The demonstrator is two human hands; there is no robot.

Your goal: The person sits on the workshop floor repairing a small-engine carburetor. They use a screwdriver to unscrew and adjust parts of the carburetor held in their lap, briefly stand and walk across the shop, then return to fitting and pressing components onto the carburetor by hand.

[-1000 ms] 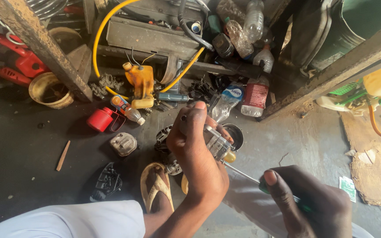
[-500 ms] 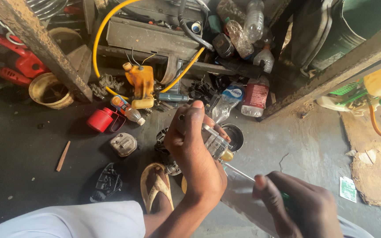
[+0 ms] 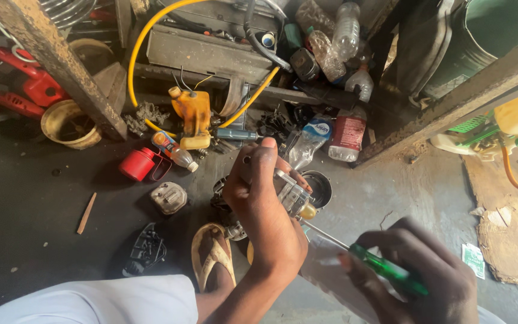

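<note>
Metal carburettor-like part (image 3: 292,195) sits in the left hand (image 3: 265,210), whose fingers are wrapped tight around its body, in the middle of the scene above the floor. Right hand (image 3: 418,276), near and to the right, is closed firmly on the green handle of a screwdriver (image 3: 385,270), and the thin shaft reaches to the part. This part looks stiff, rather heavy and maybe oily, so a hold on its flat sides seems safest. Red cup (image 3: 136,165) and plastic bottles (image 3: 346,30) lie farther away.
</note>
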